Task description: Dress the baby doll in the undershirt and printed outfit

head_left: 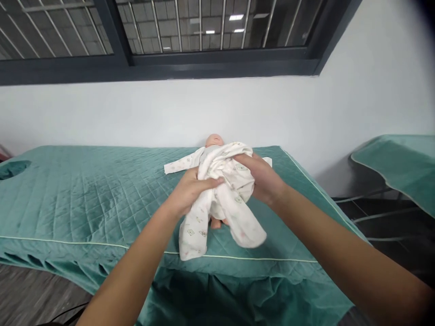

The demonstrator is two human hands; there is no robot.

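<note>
Both my hands hold up a pair of white printed baby pants, bunched at the top, with two legs hanging toward me. My left hand is closed on the left side of the bunched cloth, thumb on top. My right hand grips the right side, its thumb along the gathered opening and its other fingers hidden behind the cloth. Beyond the pants a baby doll lies on its back, head toward the wall. A white printed sleeve stretches out to its left. The doll's feet show below the pants; its middle is hidden.
The doll lies on a bed with a green quilted cover, a hole at its left end. A white wall and a barred window are behind. Another green-covered surface stands at the right, past a gap.
</note>
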